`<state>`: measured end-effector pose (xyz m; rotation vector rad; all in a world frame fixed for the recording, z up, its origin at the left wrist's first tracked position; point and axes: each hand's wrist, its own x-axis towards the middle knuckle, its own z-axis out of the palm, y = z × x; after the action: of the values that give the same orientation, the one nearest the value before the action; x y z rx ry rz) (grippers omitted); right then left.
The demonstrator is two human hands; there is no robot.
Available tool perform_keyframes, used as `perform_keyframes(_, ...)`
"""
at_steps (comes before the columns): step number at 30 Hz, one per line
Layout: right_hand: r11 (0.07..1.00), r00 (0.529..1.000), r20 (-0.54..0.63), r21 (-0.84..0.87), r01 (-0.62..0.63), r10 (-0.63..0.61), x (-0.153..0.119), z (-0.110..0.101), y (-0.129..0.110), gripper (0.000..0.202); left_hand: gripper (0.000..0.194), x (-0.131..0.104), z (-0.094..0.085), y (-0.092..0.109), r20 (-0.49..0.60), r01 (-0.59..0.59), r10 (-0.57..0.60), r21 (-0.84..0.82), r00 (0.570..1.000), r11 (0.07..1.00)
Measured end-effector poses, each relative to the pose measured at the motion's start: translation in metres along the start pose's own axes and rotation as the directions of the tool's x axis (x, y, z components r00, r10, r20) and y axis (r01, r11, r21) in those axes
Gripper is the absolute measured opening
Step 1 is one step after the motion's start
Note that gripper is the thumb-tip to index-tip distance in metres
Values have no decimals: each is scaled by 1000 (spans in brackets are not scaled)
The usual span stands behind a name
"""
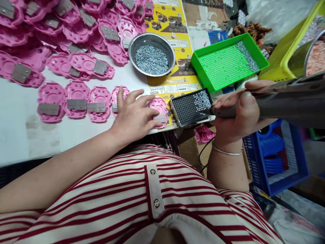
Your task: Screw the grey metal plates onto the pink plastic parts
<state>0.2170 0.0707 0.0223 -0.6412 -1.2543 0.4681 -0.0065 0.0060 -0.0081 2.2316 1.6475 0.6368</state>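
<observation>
My right hand (240,112) is wrapped round a dark power screwdriver (286,100). The screwdriver's tip rests at a black perforated tray (181,110) with small screws standing in its right-hand holes. My left hand (135,117) lies with its fingers spread, thumb and fingertips at the left edge of a pink plastic part (158,105) fitted with a grey metal plate (159,118). Another pink part (119,95) sits partly hidden under the same hand. Further left, several similar pink parts (76,93) are lined up along the table.
A steel bowl (132,62) of small screws stands behind my left hand. Beyond the black tray is a green tray (203,76), screws gathered at its right end. Pink parts (83,30) pile up at the back left. A yellow bin (279,62) and a blue crate (301,162) are on the right.
</observation>
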Motion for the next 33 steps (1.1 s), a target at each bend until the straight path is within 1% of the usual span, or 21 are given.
perform_keyframes(3, 1000, 1000, -18, -21, -21, 20, -2, -1, 0, 21, 16, 0, 3, -3, -33, -8, 6, -56, 999, 998)
perform_keyframes(7, 999, 999, 30, -27, -43, 44, -3, -3, 0, 22, 15, 4, 5, -7, -26, -15, 13, -80, 1000, 997)
perform_keyframes(9, 999, 998, 54, -38, -29, 31, -2, -4, 3, 24, 13, 5, 5, -8, -14, -11, 10, -76, 1000, 997)
perform_keyframes(12, 1000, 998, 58, -13, 6, -5, -1, -5, 8, 24, 11, 6, 6, -9, -9, -4, 3, -92, 1000, 996)
perform_keyframes(15, 997, 997, 74, -70, -30, 35, 0, -6, 10, 27, 12, 3, 7, -9, -13, 7, -8, -108, 1000, 994)
perform_keyframes(18, 993, 996, 58, -105, -59, 65, 1, -4, 3, 26, 18, 1, 7, -8, -7, 12, -13, -94, 1000, 996)
perform_keyframes(21, 999, 999, -7, -39, -37, 37, 5, 4, -12, 17, 33, 0, 4, -6, -44, -8, 4, -92, 999, 996)
perform_keyframes(23, 999, 999, -42, 48, -19, 21, 7, 10, -24, 10, 39, 1, 1, -3, -89, -34, 25, -102, 996, 994)
perform_keyframes(25, 988, 1000, -16, 157, -6, 9, 9, 15, -34, 13, 36, 3, -1, 1, -110, -69, 58, -95, 992, 993)
perform_keyframes(27, 969, 999, 33, 246, -7, -2, 9, 20, -40, 14, 33, 5, -1, 5, -100, -107, 100, -62, 990, 992)
perform_keyframes(30, 960, 996, 67, 269, -76, 60, 5, 29, -46, 12, 33, 7, 2, 7, -95, -119, 117, -18, 989, 993)
perform_keyframes(33, 937, 988, 104, 317, -145, 118, 1, 38, -54, 10, 41, 9, 5, 7, -107, -119, 114, -41, 988, 992)
